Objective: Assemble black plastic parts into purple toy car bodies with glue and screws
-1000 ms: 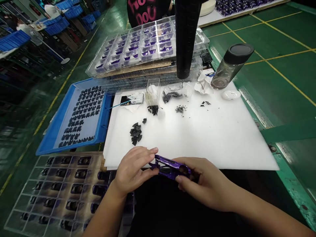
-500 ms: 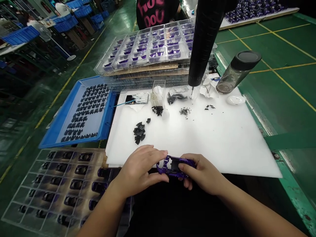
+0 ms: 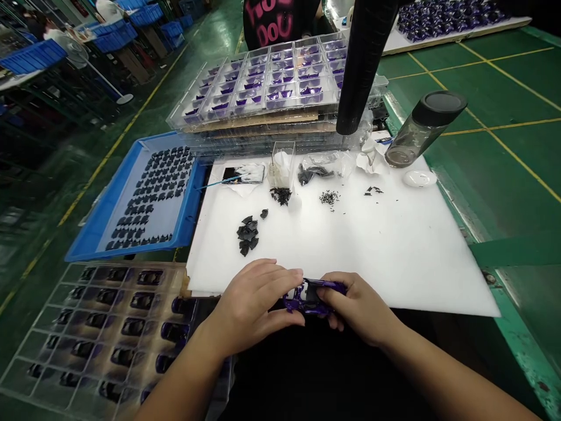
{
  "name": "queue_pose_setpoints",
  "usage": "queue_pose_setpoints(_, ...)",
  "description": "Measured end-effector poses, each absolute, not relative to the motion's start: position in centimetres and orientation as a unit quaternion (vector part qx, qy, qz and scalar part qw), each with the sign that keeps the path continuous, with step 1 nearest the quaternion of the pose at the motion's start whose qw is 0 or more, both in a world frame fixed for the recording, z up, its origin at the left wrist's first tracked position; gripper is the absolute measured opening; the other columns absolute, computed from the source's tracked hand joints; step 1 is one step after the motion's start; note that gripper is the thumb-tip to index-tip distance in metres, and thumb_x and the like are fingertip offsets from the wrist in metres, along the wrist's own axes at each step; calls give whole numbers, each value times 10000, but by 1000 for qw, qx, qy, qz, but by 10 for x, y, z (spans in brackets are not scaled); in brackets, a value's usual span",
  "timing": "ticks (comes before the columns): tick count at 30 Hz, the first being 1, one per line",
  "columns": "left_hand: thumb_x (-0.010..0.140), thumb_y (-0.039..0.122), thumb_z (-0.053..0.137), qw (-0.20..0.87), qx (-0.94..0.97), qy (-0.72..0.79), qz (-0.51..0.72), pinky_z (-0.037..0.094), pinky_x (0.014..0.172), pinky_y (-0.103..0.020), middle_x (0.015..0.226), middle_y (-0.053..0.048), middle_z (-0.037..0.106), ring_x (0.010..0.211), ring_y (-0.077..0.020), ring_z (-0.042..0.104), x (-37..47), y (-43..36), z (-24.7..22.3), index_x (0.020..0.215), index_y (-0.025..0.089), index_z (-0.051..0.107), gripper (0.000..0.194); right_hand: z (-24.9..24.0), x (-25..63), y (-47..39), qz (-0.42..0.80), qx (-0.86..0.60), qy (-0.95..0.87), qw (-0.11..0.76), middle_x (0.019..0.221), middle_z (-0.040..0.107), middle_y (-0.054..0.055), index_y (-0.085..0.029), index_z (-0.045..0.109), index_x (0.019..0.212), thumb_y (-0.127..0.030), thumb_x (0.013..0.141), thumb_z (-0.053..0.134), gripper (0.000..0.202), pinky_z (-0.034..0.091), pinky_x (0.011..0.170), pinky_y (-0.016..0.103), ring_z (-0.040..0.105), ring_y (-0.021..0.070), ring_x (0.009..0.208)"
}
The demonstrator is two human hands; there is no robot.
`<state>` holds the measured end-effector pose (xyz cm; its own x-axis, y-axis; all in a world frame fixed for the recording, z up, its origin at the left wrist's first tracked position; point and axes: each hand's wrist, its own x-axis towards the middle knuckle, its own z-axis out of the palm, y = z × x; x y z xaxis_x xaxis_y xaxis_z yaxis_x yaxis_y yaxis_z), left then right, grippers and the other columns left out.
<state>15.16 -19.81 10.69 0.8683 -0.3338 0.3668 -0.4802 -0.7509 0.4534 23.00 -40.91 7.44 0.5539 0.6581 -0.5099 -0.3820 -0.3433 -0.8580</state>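
Both hands hold a glossy purple toy car body (image 3: 294, 302) with a black part in its middle, just off the near edge of the white work mat (image 3: 394, 257). My left hand (image 3: 254, 301) closes its fingers and thumb around the left end, covering part of it. At the other end, my right hand (image 3: 357, 307) grips with the thumb on top and fingers underneath. A small pile of black plastic pieces (image 3: 248, 234) lies on the mat beyond my left hand. Farther back are tiny dark screws (image 3: 328, 197) and a heap of small black parts (image 3: 280, 196).
A black power screwdriver (image 3: 362, 70) hangs over the mat. Behind stand stacked clear trays of purple parts (image 3: 263, 102); a lidded bottle (image 3: 423, 131) is at right. At left are a blue tray (image 3: 184, 219) of black parts and a divided tray (image 3: 83, 318) of car bodies.
The car body has tilted slightly, and my left hand has shifted a little right over its left end. The hanging screwdriver sits a bit higher, and its bit no longer shows.
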Motion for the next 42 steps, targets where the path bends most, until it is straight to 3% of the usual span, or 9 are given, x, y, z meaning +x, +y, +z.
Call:
queue_pose_setpoints(13,762,387,745,346,903,-226,115,496,987,-403,1113,-86,719,999,-198,675,161,-189,99,1295,223,503,608,79,232,-410,483,-663,-117,560,601,612,-18,-167,597,753,-334,878,574,210,454,426,187,567,98,473)
queue_pose_setpoints(19,696,408,791,465,866,-180,29,530,908,-352,1102,-78,717,1025,-217,658,172,-178,91,1238,259,596,595,72,239,-418,580,-514,-96,624,773,683,42,-139,625,880,-423,841,675,291,532,547,216,655,126,611)
queue_pose_setpoints(22,694,406,795,507,843,-182,-10,533,894,-333,1098,-83,719,1006,-216,665,181,-179,92,1204,244,631,560,71,239,-419,618,-419,-56,663,868,709,106,-125,642,980,-570,878,571,462,564,634,261,697,164,693)
queue_pose_setpoints(25,690,360,809,515,830,-212,-32,528,899,-319,1032,-65,736,930,-199,672,191,-190,92,1169,224,655,522,69,236,-416,645,-352,-18,679,937,708,142,-109,670,1009,-647,929,376,618,558,606,267,716,191,690)
queue_pose_setpoints(28,703,313,809,505,829,-236,-44,510,957,-311,1063,-55,732,954,-193,675,198,-200,91,1224,229,625,559,67,237,-411,655,-328,7,680,834,716,148,-80,704,925,-654,942,309,697,512,513,246,687,175,535)
queue_pose_setpoints(32,693,393,807,491,856,-160,2,485,1015,-346,1242,-91,662,1117,-231,633,187,-190,92,1306,230,558,681,66,244,-407,583,-338,100,732,740,703,83,-142,697,1064,-589,938,421,540,507,535,265,635,165,528)
queue_pose_setpoints(37,872,369,623,354,919,117,128,541,761,-315,909,-54,685,830,-176,641,159,-150,91,1005,197,661,220,66,256,-404,475,-320,187,798,757,685,71,-159,703,1097,-547,887,548,467,527,589,277,593,175,622)
queue_pose_setpoints(40,903,337,562,250,943,171,140,519,639,-286,882,-47,668,744,-166,600,168,-136,84,950,189,649,178,66,259,-395,465,-304,193,809,764,678,69,-158,717,1057,-548,879,561,456,529,594,272,576,169,621)
queue_pose_setpoints(42,902,318,560,167,965,166,119,526,711,-310,910,-55,667,798,-182,608,187,-135,79,973,181,650,179,65,259,-389,475,-292,182,810,784,677,69,-164,717,1049,-542,889,552,443,531,604,279,576,173,637)
